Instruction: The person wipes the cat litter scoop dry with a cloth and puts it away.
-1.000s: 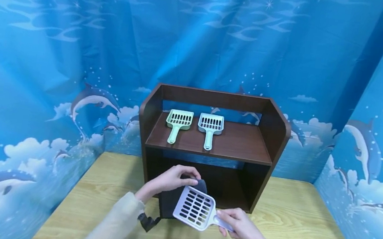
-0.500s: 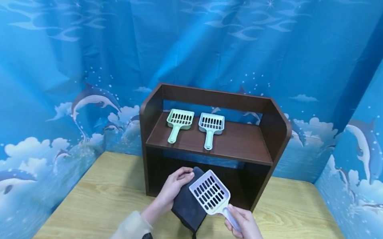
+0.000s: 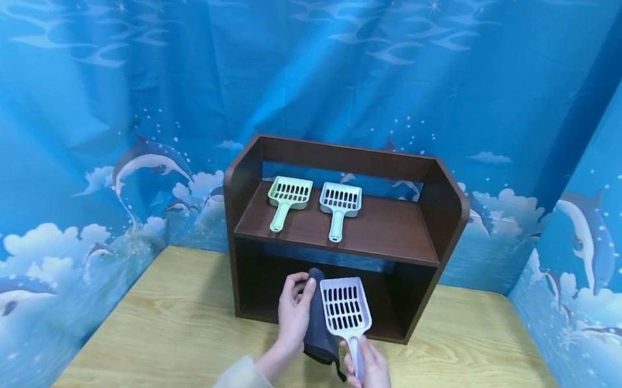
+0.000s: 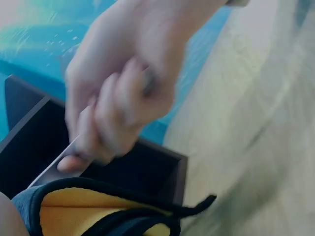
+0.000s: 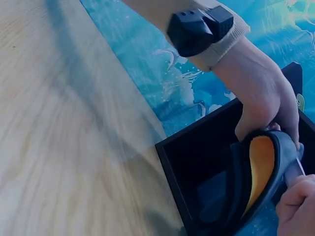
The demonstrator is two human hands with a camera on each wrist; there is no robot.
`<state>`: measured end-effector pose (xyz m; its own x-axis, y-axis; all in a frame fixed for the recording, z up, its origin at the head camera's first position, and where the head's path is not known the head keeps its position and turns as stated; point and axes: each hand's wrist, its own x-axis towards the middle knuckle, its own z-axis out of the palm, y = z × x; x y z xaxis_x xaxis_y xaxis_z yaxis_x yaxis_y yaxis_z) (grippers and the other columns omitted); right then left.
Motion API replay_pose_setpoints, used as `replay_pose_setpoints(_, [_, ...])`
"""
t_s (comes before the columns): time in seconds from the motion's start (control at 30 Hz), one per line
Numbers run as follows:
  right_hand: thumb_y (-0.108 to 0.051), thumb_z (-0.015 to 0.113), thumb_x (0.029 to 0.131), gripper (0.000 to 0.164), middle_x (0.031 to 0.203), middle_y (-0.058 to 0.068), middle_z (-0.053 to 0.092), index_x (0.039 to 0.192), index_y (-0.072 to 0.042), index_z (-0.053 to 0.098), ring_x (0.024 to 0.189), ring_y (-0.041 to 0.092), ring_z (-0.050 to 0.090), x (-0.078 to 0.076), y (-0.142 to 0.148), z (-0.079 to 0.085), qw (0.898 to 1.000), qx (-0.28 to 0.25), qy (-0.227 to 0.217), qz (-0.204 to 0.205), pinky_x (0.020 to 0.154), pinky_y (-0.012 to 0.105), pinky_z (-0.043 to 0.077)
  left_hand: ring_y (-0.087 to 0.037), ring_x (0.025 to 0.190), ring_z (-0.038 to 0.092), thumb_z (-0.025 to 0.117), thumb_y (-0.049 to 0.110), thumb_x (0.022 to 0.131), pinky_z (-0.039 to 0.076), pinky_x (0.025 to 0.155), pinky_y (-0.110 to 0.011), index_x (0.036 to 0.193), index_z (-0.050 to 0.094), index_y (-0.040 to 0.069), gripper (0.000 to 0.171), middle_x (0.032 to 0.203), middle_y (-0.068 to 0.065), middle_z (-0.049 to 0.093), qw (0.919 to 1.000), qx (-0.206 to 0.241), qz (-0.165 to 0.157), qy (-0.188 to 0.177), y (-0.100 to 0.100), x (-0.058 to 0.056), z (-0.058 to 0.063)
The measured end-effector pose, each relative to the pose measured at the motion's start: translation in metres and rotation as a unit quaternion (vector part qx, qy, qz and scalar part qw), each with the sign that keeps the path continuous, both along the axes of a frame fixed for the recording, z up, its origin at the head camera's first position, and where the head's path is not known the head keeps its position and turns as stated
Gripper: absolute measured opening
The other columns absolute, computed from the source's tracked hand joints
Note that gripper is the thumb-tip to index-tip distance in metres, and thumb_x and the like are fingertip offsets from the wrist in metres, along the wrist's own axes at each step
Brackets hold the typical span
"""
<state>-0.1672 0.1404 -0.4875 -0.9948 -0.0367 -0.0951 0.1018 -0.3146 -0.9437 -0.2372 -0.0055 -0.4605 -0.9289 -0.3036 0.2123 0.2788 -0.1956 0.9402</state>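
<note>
A pale lavender litter scoop (image 3: 345, 305) is tilted upward over the table, its handle gripped by my right hand (image 3: 372, 378). Directly behind it hangs a dark cloth mitt (image 3: 317, 336) with a cord loop at its lower end. My left hand (image 3: 293, 315) pinches the mitt near its top. In the left wrist view, the mitt's open end shows a yellow lining (image 4: 64, 219), and my right hand (image 4: 108, 108) is curled round the handle. Seen from the right wrist, my left hand (image 5: 263, 93) holds the mitt's far part. Whether scoop and mitt touch, I cannot tell.
Behind the hands stands a dark brown two-tier shelf (image 3: 394, 231) on a light wood table (image 3: 169, 332). A green litter scoop (image 3: 291, 193) and a pale blue one (image 3: 340, 199) lie on its upper board. A blue dolphin curtain (image 3: 127, 65) surrounds the table.
The scoop has swung from pointing left to nearly upright as my right hand turned. The mitt, held by my left hand, has moved right and turned behind the scoop.
</note>
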Motion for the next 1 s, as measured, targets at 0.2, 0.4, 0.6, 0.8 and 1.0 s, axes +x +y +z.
replay_pose_setpoints(0.2, [-0.035, 0.032, 0.112, 0.04, 0.066, -0.008, 0.046, 0.103, -0.006, 0.059, 0.043, -0.003, 0.032, -0.008, -0.005, 0.003, 0.999, -0.035, -0.001, -0.02, 0.037, 0.012, 0.024, -0.009, 0.075, 0.054, 0.062, 0.012, 0.101, 0.046, 0.066, -0.021, 0.117, 0.057, -0.001, 0.021, 0.105, -0.017, 0.065, 0.9995, -0.016, -0.01, 0.023, 0.016, 0.019, -0.012])
replay_pose_setpoints(0.4, [-0.033, 0.032, 0.112, 0.041, 0.065, -0.007, 0.045, 0.103, -0.004, 0.059, 0.042, -0.002, 0.032, -0.005, -0.008, 0.003, 1.0, -0.015, -0.005, -0.021, 0.036, 0.014, 0.024, -0.01, 0.078, 0.054, 0.062, 0.011, 0.101, 0.045, 0.069, -0.02, 0.117, 0.057, -0.003, 0.022, 0.104, -0.018, 0.066, 0.9999, -0.004, -0.002, 0.012, 0.01, 0.012, -0.012])
replay_pose_setpoints(0.6, [-0.035, 0.033, 0.112, 0.044, 0.064, -0.006, 0.045, 0.105, 0.0, 0.059, 0.042, -0.001, 0.032, 0.006, -0.014, 0.001, 1.0, 0.019, 0.01, -0.012, 0.037, 0.015, 0.024, -0.011, 0.081, 0.057, 0.061, 0.012, 0.102, 0.047, 0.069, -0.021, 0.119, 0.058, -0.003, 0.023, 0.104, -0.019, 0.067, 0.9994, 0.02, 0.021, -0.018, -0.002, -0.005, -0.006])
replay_pose_setpoints(0.8, [-0.037, 0.034, 0.111, 0.045, 0.065, -0.007, 0.044, 0.107, 0.0, 0.059, 0.042, -0.002, 0.032, 0.002, -0.015, 0.003, 0.999, 0.015, 0.017, -0.027, 0.037, 0.014, 0.024, -0.01, 0.078, 0.06, 0.06, 0.012, 0.102, 0.05, 0.068, -0.021, 0.12, 0.057, -0.005, 0.025, 0.099, -0.014, 0.069, 0.9981, 0.042, -0.01, -0.044, 0.001, -0.001, -0.006])
replay_pose_setpoints(1.0, [-0.035, 0.034, 0.112, 0.042, 0.065, -0.007, 0.045, 0.103, -0.004, 0.061, 0.042, -0.003, 0.031, -0.005, -0.011, 0.007, 0.999, -0.012, 0.031, -0.016, 0.037, 0.014, 0.023, -0.009, 0.077, 0.061, 0.058, 0.013, 0.103, 0.051, 0.069, -0.022, 0.121, 0.056, -0.006, 0.027, 0.095, -0.007, 0.069, 0.9947, 0.056, -0.046, -0.072, 0.002, 0.004, -0.008])
